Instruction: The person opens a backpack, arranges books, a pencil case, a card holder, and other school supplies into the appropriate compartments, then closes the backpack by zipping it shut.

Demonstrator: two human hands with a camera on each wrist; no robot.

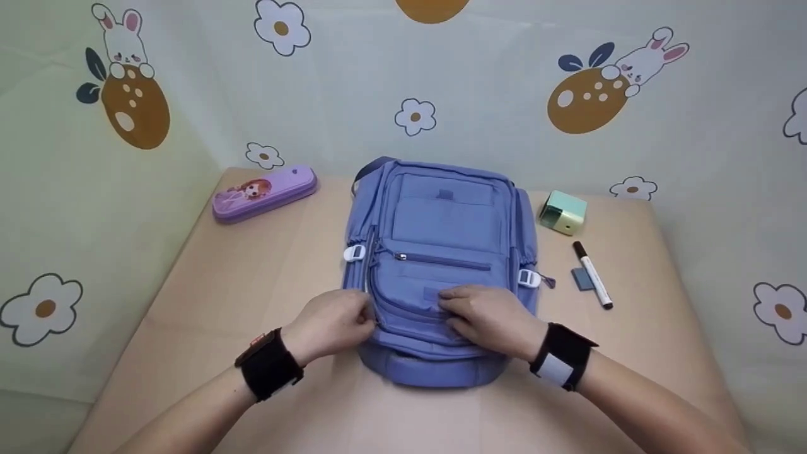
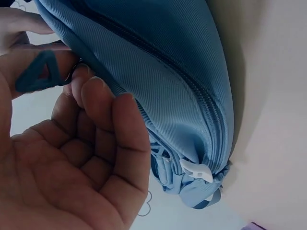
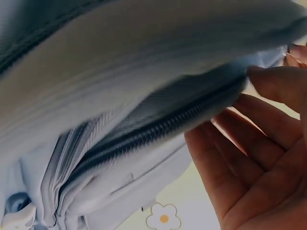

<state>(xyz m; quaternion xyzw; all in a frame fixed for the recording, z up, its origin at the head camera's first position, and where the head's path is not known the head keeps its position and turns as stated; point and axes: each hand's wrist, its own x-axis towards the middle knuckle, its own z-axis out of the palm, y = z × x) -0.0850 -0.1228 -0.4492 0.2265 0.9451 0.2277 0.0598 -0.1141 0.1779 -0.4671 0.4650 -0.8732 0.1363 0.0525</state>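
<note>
A blue backpack (image 1: 447, 221) lies on its back, front pockets facing up. At its lower left side, my left hand (image 1: 334, 323) pinches a zipper pull (image 2: 39, 74), whose triangular cord loop shows against the thumb in the left wrist view. My right hand (image 1: 495, 320) pinches the edge of the lower front pocket between thumb and fingers. In the right wrist view an unzipped gap shows beside that hand, with the zipper teeth (image 3: 158, 134) running along it. White side buckles (image 1: 354, 253) sit on both flanks of the bag.
On the table (image 1: 252, 271), a purple pencil case (image 1: 265, 194) lies at the back left. Right of the bag stand a mint-green box-shaped item (image 1: 564, 212) and a black-and-white marker (image 1: 592, 275), which lies across a small blue-grey block (image 1: 581, 279). Patterned curtains hang behind.
</note>
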